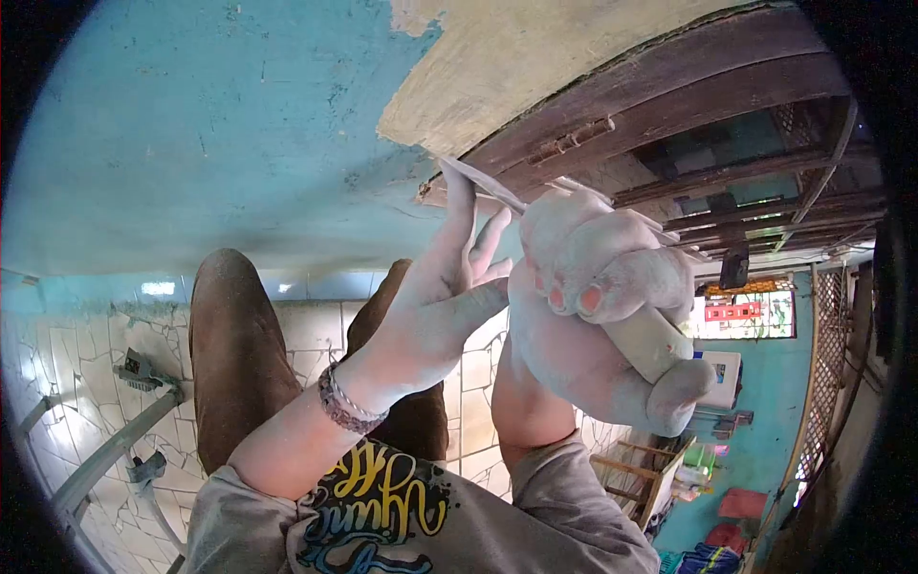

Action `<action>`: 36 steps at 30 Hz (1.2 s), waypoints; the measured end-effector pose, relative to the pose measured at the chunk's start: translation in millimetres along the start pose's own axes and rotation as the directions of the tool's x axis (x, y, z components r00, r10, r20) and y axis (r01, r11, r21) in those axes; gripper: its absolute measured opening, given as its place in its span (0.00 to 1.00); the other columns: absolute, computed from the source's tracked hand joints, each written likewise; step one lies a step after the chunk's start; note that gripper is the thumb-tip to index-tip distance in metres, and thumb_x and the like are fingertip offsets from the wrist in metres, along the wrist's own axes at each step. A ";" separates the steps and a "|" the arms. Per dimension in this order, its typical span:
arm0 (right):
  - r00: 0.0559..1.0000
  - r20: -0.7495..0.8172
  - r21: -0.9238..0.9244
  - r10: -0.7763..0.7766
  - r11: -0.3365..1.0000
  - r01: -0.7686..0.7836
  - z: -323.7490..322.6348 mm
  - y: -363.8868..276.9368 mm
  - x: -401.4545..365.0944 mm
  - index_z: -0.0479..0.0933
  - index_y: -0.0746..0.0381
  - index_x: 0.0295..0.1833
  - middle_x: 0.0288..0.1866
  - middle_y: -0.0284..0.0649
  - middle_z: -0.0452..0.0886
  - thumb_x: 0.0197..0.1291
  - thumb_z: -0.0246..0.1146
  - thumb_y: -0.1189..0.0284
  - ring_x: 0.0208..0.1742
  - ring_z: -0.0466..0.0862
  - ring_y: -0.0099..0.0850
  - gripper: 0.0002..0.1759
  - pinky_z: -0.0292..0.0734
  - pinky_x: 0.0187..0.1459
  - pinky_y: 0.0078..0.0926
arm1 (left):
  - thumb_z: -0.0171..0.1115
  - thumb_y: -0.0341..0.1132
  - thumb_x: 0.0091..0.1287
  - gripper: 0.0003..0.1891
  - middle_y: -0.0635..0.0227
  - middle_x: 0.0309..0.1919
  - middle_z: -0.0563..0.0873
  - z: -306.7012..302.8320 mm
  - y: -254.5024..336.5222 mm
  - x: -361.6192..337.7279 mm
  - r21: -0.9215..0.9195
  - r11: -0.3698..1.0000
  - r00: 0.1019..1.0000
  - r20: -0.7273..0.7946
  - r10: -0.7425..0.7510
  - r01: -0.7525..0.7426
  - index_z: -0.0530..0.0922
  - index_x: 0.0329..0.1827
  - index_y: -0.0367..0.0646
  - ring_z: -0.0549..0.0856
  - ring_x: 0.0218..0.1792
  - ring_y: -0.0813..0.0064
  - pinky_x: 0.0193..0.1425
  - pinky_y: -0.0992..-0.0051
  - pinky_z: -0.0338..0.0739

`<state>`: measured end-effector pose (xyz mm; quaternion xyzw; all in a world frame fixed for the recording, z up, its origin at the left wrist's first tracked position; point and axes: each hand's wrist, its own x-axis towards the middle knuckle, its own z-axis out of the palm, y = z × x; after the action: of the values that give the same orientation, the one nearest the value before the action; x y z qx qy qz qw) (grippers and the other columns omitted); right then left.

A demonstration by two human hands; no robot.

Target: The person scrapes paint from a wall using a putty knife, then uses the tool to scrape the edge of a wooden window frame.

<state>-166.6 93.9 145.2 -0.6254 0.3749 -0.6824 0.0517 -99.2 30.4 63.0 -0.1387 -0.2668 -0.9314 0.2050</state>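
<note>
My right hand (pixel 598 297), coated in white dust, is wrapped round the pale handle (pixel 648 342) of a putty knife. The knife's thin blade (pixel 486 185) sticks out past my knuckles towards the wall. My left hand (pixel 435 297), just as dusty and with a bracelet at the wrist, holds its fingers apart. Its index fingertip is right at the far end of the blade. Ahead is a blue wall (pixel 220 124) with a cream, bare-looking patch (pixel 478 77) bordering the dark wooden frame (pixel 660 115).
Below my legs (pixel 239 354) lies a floor of cracked-pattern tiles (pixel 478 383). A metal frame (pixel 115 450) stands at the lower left. To the right are a wooden stand (pixel 636 469), a bright window opening (pixel 751 311) and a red chair (pixel 746 504).
</note>
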 end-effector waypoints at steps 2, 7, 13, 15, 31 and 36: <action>1.000 -0.009 0.004 0.004 1.000 -0.004 1.2 -0.6 -5.4 0.77 0.63 0.40 0.31 0.37 0.73 0.64 0.48 0.36 0.28 0.68 0.28 0.37 0.61 0.30 0.30 | 0.59 0.24 0.70 0.54 0.66 0.82 0.30 -2.6 -3.3 -4.0 0.049 0.999 1.000 0.004 0.011 -0.011 0.20 0.79 0.54 0.36 0.80 0.52 0.79 0.52 0.47; 1.000 -0.008 0.008 0.015 1.000 -0.015 1.2 2.3 -3.3 0.77 0.64 0.39 0.32 0.38 0.74 0.63 0.50 0.35 0.27 0.68 0.28 0.38 0.61 0.29 0.30 | 0.59 0.27 0.71 0.53 0.67 0.81 0.27 -0.7 -0.2 -3.3 0.075 0.997 0.999 0.019 0.033 -0.035 0.21 0.79 0.54 0.37 0.80 0.50 0.78 0.48 0.45; 1.000 0.005 0.009 -0.013 1.000 0.013 2.8 -3.8 -0.4 0.77 0.64 0.39 0.32 0.38 0.75 0.61 0.53 0.35 0.26 0.69 0.28 0.38 0.60 0.28 0.30 | 0.58 0.25 0.70 0.53 0.69 0.81 0.27 -1.9 5.5 -5.4 0.131 0.991 1.000 0.014 0.023 -0.024 0.21 0.79 0.55 0.37 0.80 0.51 0.78 0.48 0.46; 0.999 -0.029 -0.019 0.030 0.999 -0.030 6.0 5.9 -1.1 0.77 0.64 0.38 0.31 0.37 0.75 0.61 0.53 0.34 0.26 0.69 0.28 0.38 0.61 0.28 0.30 | 0.57 0.24 0.70 0.52 0.69 0.81 0.27 -3.4 2.6 -5.6 0.032 0.999 1.000 -0.012 0.020 -0.019 0.21 0.79 0.55 0.38 0.80 0.52 0.79 0.49 0.47; 0.999 -0.040 0.005 -0.005 1.000 0.006 0.9 7.2 -4.5 0.76 0.66 0.39 0.32 0.39 0.74 0.65 0.49 0.37 0.28 0.69 0.29 0.38 0.61 0.30 0.32 | 0.55 0.22 0.71 0.51 0.67 0.81 0.28 -2.3 -2.0 -2.1 0.076 0.996 0.999 0.019 0.048 -0.050 0.20 0.78 0.50 0.39 0.80 0.59 0.81 0.62 0.43; 0.999 -0.038 0.001 0.037 0.999 -0.037 1.1 8.2 -5.0 0.75 0.65 0.37 0.32 0.39 0.74 0.65 0.49 0.37 0.28 0.69 0.29 0.37 0.62 0.31 0.32 | 0.54 0.23 0.72 0.51 0.67 0.81 0.25 3.4 1.0 -6.5 0.084 0.996 0.999 -0.033 0.016 -0.013 0.20 0.78 0.50 0.39 0.80 0.58 0.80 0.64 0.47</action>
<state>-167.8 90.3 136.4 -0.6051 0.3875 -0.6931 0.0572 -92.5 33.5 63.8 -0.1163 -0.3012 -0.9201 0.2219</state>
